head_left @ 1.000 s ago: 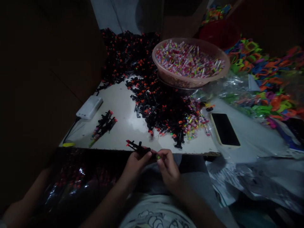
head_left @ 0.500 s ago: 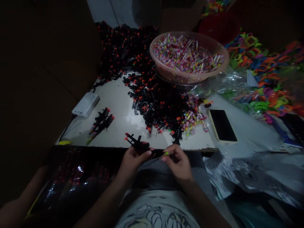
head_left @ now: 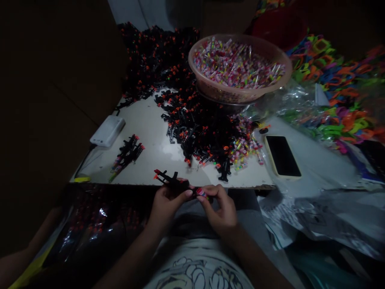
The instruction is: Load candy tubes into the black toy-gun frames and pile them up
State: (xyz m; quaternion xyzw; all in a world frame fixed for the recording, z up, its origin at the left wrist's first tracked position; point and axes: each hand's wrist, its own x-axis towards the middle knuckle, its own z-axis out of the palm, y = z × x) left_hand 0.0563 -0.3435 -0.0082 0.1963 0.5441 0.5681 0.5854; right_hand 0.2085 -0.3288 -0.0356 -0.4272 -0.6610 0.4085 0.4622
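Observation:
My left hand (head_left: 164, 202) grips a small black toy gun (head_left: 171, 180) with an orange tip, held just off the near edge of the white table (head_left: 150, 132). My right hand (head_left: 219, 206) pinches a small coloured candy tube (head_left: 201, 193) against the rear end of the toy. A large heap of the same black toy guns (head_left: 192, 128) covers the middle and far side of the table. Loose candy tubes (head_left: 243, 146) lie at the heap's right edge.
A pink basket (head_left: 237, 94) full of candy tubes stands at the back. A phone (head_left: 282, 155) lies to the right, a white power bank (head_left: 107, 130) to the left, a small bundle of toys (head_left: 128, 152) near it. Bright plastic pieces (head_left: 337, 96) pile up at right; a dark plastic bag (head_left: 96, 224) lies below left.
My hands have stayed at the table's near edge. My right hand has closed in on the back of the toy gun, bringing the candy tube against it.

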